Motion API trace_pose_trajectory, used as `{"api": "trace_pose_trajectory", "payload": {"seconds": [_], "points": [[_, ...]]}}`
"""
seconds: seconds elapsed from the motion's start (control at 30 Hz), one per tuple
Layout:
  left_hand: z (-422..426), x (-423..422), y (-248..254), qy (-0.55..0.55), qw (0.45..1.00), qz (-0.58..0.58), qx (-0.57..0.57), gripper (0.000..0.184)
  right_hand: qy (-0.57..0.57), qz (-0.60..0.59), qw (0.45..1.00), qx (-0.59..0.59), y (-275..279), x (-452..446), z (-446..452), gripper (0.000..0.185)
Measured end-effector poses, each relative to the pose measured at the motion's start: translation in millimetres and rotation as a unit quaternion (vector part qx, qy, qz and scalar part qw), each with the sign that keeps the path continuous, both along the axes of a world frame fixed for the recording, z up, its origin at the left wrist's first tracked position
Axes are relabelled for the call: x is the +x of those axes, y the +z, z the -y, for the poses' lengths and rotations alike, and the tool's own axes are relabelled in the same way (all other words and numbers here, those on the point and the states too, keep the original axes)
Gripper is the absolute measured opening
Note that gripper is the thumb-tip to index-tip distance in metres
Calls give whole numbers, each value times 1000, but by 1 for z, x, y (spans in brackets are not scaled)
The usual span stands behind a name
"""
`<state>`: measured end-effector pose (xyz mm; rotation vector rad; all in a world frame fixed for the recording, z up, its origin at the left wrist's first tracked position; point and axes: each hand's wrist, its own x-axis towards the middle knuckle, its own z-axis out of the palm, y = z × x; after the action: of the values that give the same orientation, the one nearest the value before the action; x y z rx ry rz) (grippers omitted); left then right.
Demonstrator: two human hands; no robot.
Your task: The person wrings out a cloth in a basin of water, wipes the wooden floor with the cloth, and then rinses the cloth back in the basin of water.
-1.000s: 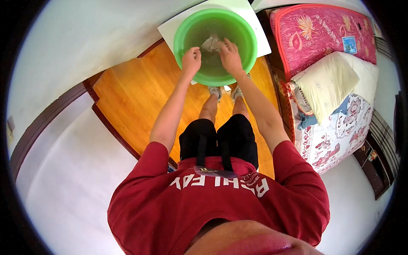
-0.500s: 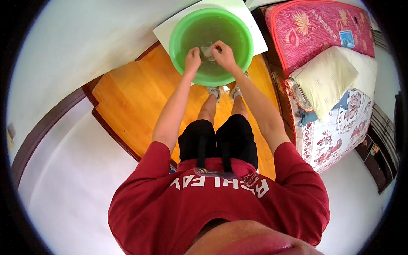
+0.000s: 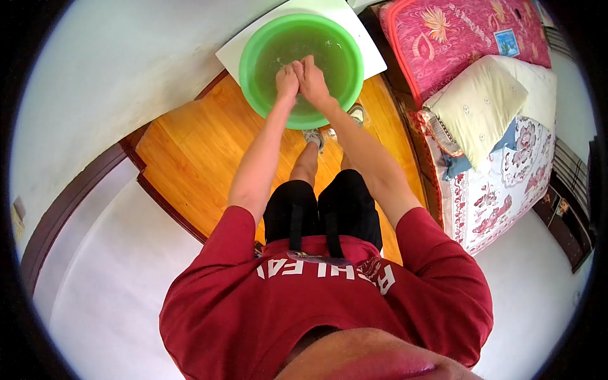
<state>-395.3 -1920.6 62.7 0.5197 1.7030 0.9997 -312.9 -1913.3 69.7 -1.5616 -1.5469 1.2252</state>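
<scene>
My left hand and my right hand are pressed together over the green basin, with their fingers closed. Between them is a pale, wet-looking cloth, bunched up and hidden by the fingers at this moment. Murky water fills the lower part of the basin. My hands are above the near half of the water; whether the fingertips touch its surface I cannot tell.
The basin sits on a white square-cornered surface against the wall. Right of it is a bed with a pink patterned mat, a pale pillow and a floral cover. My feet stand on the wooden floor below.
My hands have come together from either side of the pale cloth, which showed between them before and is now covered. The view has shifted slightly, and my feet are farther apart.
</scene>
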Motion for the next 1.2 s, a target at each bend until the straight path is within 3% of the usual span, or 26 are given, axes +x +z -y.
{"api": "trace_pose_trajectory", "payload": {"seconds": [0.17, 0.23, 0.27, 0.33, 0.4, 0.43, 0.5, 0.63, 0.73, 0.8, 0.83, 0.9, 0.93, 1.0, 1.03, 1.07, 1.1, 1.17, 1.2], "points": [[0, -7, 0, -88, 995, -48, -22, 37, 78, 69, 995, -3, -1, 13, -2, 23], [1, -11, -1, -189, 967, -168, 21, 38, 102, 83, 991, 17, -14, 18, -2, 22], [-1, -14, -3, -187, 968, -168, 22, 38, 136, 105, 983, 65, -20, 21, -3, 21], [-3, -21, -10, -300, 895, -312, 111, 36, 173, 128, 970, 116, -7, 24, -8, 20], [-3, -28, 0, -297, 898, -311, 95, 34, 179, 171, 969, -22, 8, 26, -9, 18], [0, -32, 7, -298, 899, -310, 78, 33, 182, 169, 968, -22, 7, 28, -7, 18], [8, -43, 12, -261, 912, -304, 90, 31, 101, 226, 965, 86, 10, 33, -6, 25], [23, -60, 3, -197, 940, -271, 71, 25, 117, 324, 934, 96, 7, 43, 1, 29], [33, -62, -4, -194, 949, -239, 71, 26, 160, 347, 915, 131, -42, 49, 14, 43], [36, -58, -5, -212, 949, -230, 49, 27, 344, 309, 865, 193, -68, 56, 15, 47], [38, -57, -8, -228, 948, -219, 30, 28, 345, 307, 866, 194, -54, 51, 13, 47], [41, -55, -23, -236, 948, -211, 27, 32, 240, 397, 885, 36, -26, 45, 15, 42], [41, -53, -33, -216, 951, -216, 47, 33, 238, 399, 885, 35, -32, 46, 15, 42], [38, -46, -33, -197, 953, -219, 69, 34, 152, 167, 972, 59, -44, 45, 11, 35], [33, -38, -18, -115, 986, -114, -33, 34, 149, 170, 972, 59, -34, 42, 10, 35], [26, -31, -2, -32, 990, -5, -136, 35, 116, 94, 986, 70, -24, 37, 10, 28], [22, -28, 2, -35, 990, -1, -134, 35, 81, 18, 993, 82, -15, 31, 11, 22], [16, -27, 6, 16, 965, 211, -153, 35, 62, -36, 997, 25, -10, 19, 14, 21], [15, -27, 0, 13, 965, 212, -153, 35, 11, -129, 990, -48, -9, 13, 15, 20]]}}
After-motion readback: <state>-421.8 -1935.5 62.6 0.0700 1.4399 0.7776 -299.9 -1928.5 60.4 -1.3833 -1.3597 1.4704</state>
